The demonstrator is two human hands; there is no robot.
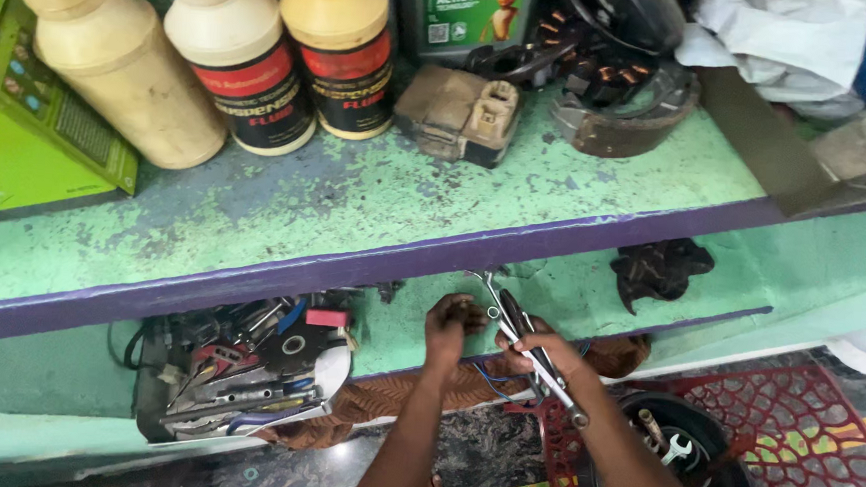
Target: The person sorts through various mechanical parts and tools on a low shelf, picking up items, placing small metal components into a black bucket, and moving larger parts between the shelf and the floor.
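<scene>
My left hand (451, 325) is curled around a small dark part on the lower green shelf (570, 292), just under the purple edge of the upper shelf. My right hand (535, 352) grips two long tools together: a shiny metal spanner (508, 323) and a black-handled tool (536, 355). Their tips point up toward the part under my left hand. Blue wire loops hang below my right wrist.
Three cream bottles (234, 51) and a green box (19, 128) stand on the upper shelf, beside a stator and a brake shoe (621, 115). An open toolbox (245, 372) of spanners sits lower left. A dark gasket (660, 269) lies on the lower shelf. A black bowl with tools (681, 449) rests on a red stool.
</scene>
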